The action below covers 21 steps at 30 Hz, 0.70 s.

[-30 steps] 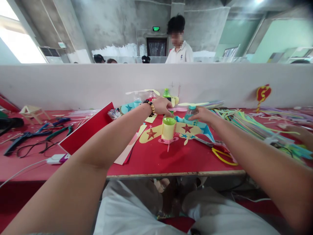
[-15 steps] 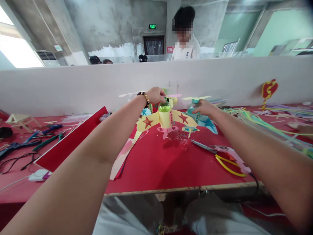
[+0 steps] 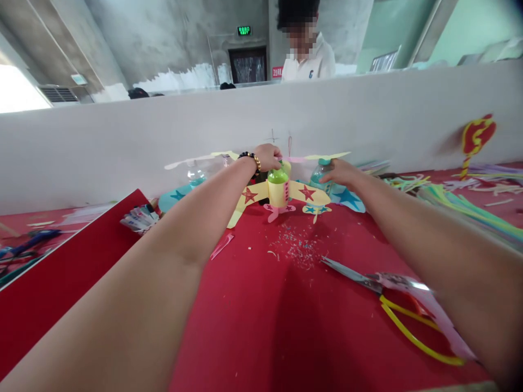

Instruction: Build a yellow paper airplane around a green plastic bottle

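My left hand [image 3: 267, 158], with a beaded bracelet at the wrist, closes its fingers round the top of a yellow bottle airplane [image 3: 278, 191]. That plane stands upright, its paper wings carrying red stars and its tail pink. To its right, my right hand [image 3: 342, 173] grips the side of a blue bottle airplane [image 3: 321, 173] near its cap. A pale yellow propeller [image 3: 327, 156] tops the blue one, and a blue wing with a star [image 3: 347, 199] spreads below my fingers. Another clear bottle plane [image 3: 196, 173] stands farther left, partly behind my left forearm.
Yellow-handled scissors [image 3: 378, 286] lie on the red table [image 3: 245, 326] by my right forearm. Paper scraps [image 3: 300, 245] are scattered mid-table. A red board [image 3: 81, 272] leans left near pens [image 3: 141, 219]. Coloured strips [image 3: 466, 204] lie right. Behind a white partition [image 3: 122, 136] stands a person [image 3: 308, 62].
My view has moved closer and tilted down, so the scissors look larger. Both hands stay at the same bottle planes. More of the bottle planes at left shows.
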{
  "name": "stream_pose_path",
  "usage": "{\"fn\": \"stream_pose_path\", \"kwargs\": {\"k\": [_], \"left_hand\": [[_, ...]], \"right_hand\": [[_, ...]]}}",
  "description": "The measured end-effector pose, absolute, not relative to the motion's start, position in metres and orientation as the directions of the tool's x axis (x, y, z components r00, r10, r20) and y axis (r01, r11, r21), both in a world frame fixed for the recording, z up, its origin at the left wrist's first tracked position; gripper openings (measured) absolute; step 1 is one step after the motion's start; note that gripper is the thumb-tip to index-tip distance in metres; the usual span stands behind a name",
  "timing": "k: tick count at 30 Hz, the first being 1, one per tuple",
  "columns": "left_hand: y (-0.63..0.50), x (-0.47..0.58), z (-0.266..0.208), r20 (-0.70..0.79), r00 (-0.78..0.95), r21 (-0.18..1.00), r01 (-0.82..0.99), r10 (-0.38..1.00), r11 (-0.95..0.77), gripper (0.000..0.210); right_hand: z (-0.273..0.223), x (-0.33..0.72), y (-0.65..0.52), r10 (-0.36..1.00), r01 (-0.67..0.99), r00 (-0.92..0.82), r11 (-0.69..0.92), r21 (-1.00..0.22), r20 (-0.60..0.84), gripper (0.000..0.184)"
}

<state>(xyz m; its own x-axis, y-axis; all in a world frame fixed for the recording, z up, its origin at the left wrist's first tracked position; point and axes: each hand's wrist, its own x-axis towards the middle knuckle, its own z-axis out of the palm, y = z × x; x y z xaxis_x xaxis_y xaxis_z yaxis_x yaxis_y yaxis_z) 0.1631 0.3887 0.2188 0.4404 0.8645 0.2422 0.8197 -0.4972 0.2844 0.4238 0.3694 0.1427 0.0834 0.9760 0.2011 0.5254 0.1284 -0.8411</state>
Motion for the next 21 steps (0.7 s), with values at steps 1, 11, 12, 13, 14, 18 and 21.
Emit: {"fn": "stream_pose_path", "kwargs": {"k": [1,11,12,13,14,18,21], "left_hand": [[0.392,0.165,0.216,0.237,0.445,0.271,0.823,0.864,-0.499,0.035],[0.404,0.166,0.218,0.214,0.463,0.187,0.845,0.860,-0.502,0.060],[0.403,0.167,0.218,0.210,0.467,0.186,0.843,0.859,-0.504,0.063],[0.402,0.167,0.218,0.206,0.470,0.187,0.842,0.858,-0.506,0.066],[0.400,0.168,0.218,0.205,0.473,0.189,0.840,0.857,-0.509,0.069],[0.392,0.166,0.221,0.230,0.467,0.191,0.839,0.854,-0.510,0.079],[0.382,0.159,0.230,0.272,0.441,0.198,0.844,0.855,-0.498,0.082]], "right_hand": [[0.141,0.424,0.375,0.978,0.520,0.073,0.132,-0.844,0.198,0.045],[0.142,0.435,0.397,0.985,0.563,0.005,0.140,-0.814,0.173,0.044],[0.143,0.435,0.397,0.985,0.575,0.003,0.139,-0.806,0.172,0.045],[0.144,0.435,0.398,0.986,0.587,0.004,0.134,-0.798,0.169,0.044],[0.146,0.434,0.398,0.986,0.600,0.008,0.129,-0.790,0.167,0.044],[0.150,0.430,0.398,0.986,0.643,0.036,0.102,-0.759,0.163,0.040],[0.151,0.431,0.391,0.983,0.659,0.059,0.092,-0.746,0.174,0.045]]}}
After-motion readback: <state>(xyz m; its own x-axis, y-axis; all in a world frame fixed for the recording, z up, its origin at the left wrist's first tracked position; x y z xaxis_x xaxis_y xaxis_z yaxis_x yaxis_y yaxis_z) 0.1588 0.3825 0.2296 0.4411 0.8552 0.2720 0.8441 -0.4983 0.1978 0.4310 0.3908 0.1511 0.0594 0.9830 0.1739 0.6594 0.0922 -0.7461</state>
